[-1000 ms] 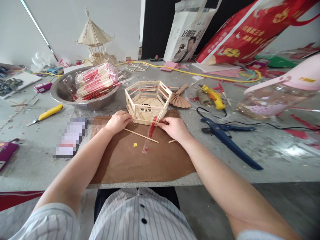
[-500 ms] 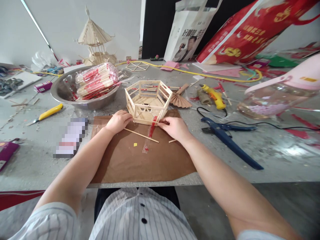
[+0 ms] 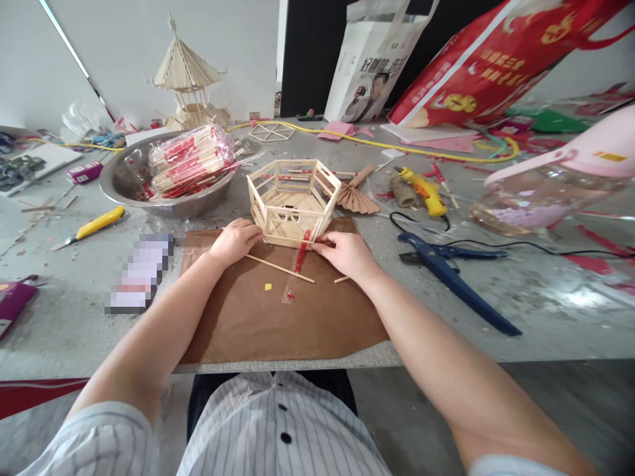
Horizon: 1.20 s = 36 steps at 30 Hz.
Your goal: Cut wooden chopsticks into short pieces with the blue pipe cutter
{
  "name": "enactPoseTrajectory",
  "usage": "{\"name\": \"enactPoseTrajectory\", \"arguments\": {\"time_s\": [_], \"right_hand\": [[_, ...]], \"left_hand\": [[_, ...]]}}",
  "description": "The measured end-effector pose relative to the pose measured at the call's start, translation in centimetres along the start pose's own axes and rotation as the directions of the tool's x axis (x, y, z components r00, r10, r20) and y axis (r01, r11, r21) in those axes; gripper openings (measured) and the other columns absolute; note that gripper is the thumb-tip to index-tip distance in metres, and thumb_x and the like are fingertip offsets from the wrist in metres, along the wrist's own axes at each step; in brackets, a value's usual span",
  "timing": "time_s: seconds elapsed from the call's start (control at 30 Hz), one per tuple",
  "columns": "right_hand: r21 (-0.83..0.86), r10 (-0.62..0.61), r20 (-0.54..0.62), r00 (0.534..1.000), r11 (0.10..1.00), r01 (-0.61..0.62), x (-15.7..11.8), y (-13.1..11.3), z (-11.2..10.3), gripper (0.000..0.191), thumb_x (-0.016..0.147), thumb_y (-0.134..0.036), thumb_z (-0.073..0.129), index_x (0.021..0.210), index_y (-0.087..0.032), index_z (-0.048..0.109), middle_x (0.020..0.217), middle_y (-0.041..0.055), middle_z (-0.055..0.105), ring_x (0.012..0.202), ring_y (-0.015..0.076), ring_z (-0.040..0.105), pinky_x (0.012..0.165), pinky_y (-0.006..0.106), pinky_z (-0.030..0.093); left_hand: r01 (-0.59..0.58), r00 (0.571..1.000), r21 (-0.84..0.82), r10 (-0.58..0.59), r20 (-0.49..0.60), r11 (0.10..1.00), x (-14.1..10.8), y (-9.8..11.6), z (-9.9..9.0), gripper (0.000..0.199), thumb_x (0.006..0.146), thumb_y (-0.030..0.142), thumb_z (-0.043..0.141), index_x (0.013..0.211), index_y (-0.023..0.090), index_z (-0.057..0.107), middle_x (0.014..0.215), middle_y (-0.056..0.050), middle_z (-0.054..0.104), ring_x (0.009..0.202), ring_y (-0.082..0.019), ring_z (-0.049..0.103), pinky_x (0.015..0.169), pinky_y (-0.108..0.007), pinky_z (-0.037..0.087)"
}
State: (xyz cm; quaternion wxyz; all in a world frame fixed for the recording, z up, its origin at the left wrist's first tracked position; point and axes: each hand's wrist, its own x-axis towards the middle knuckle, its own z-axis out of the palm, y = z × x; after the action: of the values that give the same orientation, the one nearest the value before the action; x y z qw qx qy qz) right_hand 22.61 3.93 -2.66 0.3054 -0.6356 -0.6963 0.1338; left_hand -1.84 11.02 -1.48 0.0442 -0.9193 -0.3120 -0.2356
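A hexagonal model made of thin wooden sticks (image 3: 289,215), with an open top and railing-like sides, stands at the back of a brown cloth. My left hand (image 3: 237,239) is closed at the model's lower front-left edge. On the lower front-right edge, my right hand (image 3: 346,252) pinches with thumb and fingers. Whether a separate stick lies between the hands along that edge, I cannot tell. A clear wrapper with red print (image 3: 296,271) lies in front of the model, its upper end against it. One loose stick (image 3: 280,268) rests on the cloth (image 3: 238,330) between my forearms.
Left are a phone (image 3: 141,274), a yellow utility knife (image 3: 99,223) and a metal bowl (image 3: 116,192) of packaged sticks. Right are a blue-handled cutter (image 3: 461,287), a yellow glue gun (image 3: 426,192) with its cord, and a bottle (image 3: 536,192). A stick pagoda (image 3: 187,76) stands behind.
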Motion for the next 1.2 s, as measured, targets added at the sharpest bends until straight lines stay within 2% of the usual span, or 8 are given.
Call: {"name": "enactPoseTrajectory", "arguments": {"time_s": [0.13, 0.4, 0.63, 0.87, 1.2], "right_hand": [[-0.001, -0.001, 0.003, 1.000, 1.000, 0.001, 0.02, 0.04, -0.06, 0.023, 0.071, -0.037, 0.053, 0.081, -0.020, 0.065, 0.075, 0.0038, 0.067, 0.070, 0.0170, 0.061, 0.060, 0.024, 0.041], [0.022, 0.003, 0.086, 0.996, 1.000, -0.004, 0.11, 0.23, -0.49, 0.022, 0.070, -0.034, 0.053, 0.083, -0.020, 0.065, 0.078, 0.0029, 0.067, 0.073, 0.0161, 0.060, 0.062, 0.023, 0.042], [-0.008, -0.015, 0.037, 0.999, 1.000, 0.015, 0.11, 0.23, -0.17, 0.024, 0.071, -0.037, 0.054, 0.082, -0.021, 0.066, 0.076, 0.0034, 0.067, 0.070, 0.0168, 0.061, 0.060, 0.023, 0.041], [-0.038, -0.021, 0.009, 1.000, 0.999, 0.022, 0.04, -0.16, -0.18, 0.034, 0.072, -0.047, 0.049, 0.082, -0.020, 0.066, 0.076, 0.0059, 0.067, 0.069, 0.0182, 0.061, 0.058, 0.024, 0.040], [-0.056, -0.014, 0.005, 1.000, 0.998, 0.014, 0.00, -0.31, -0.20, 0.033, 0.072, -0.047, 0.049, 0.083, -0.021, 0.066, 0.076, 0.0061, 0.067, 0.069, 0.0184, 0.061, 0.058, 0.024, 0.040]], "left_hand": [[0.004, 1.000, -0.001, -0.004, 0.000, 1.000, -0.04, -0.06, 0.04, 0.030, 0.082, 0.033, 0.036, 0.083, 0.016, 0.061, 0.072, -0.005, 0.056, 0.071, -0.014, 0.049, 0.070, -0.026, 0.039], [-0.005, 1.000, 0.003, 0.005, -0.006, 1.000, -0.02, -0.13, 0.14, 0.030, 0.082, 0.033, 0.036, 0.083, 0.015, 0.061, 0.072, -0.006, 0.056, 0.071, -0.013, 0.048, 0.070, -0.025, 0.039], [-0.001, 1.000, 0.003, 0.001, -0.013, 1.000, 0.00, -0.20, 0.26, 0.030, 0.082, 0.034, 0.037, 0.083, 0.016, 0.061, 0.072, -0.005, 0.056, 0.071, -0.013, 0.048, 0.070, -0.025, 0.040], [0.003, 1.000, -0.007, -0.003, -0.006, 1.000, 0.00, -0.14, 0.17, 0.030, 0.081, 0.034, 0.037, 0.083, 0.016, 0.061, 0.072, -0.005, 0.056, 0.070, -0.013, 0.049, 0.070, -0.025, 0.039], [0.003, 1.000, 0.006, -0.003, -0.003, 1.000, 0.04, -0.01, 0.08, 0.030, 0.082, 0.033, 0.036, 0.082, 0.016, 0.061, 0.071, -0.005, 0.056, 0.070, -0.014, 0.049, 0.069, -0.026, 0.040]]}}
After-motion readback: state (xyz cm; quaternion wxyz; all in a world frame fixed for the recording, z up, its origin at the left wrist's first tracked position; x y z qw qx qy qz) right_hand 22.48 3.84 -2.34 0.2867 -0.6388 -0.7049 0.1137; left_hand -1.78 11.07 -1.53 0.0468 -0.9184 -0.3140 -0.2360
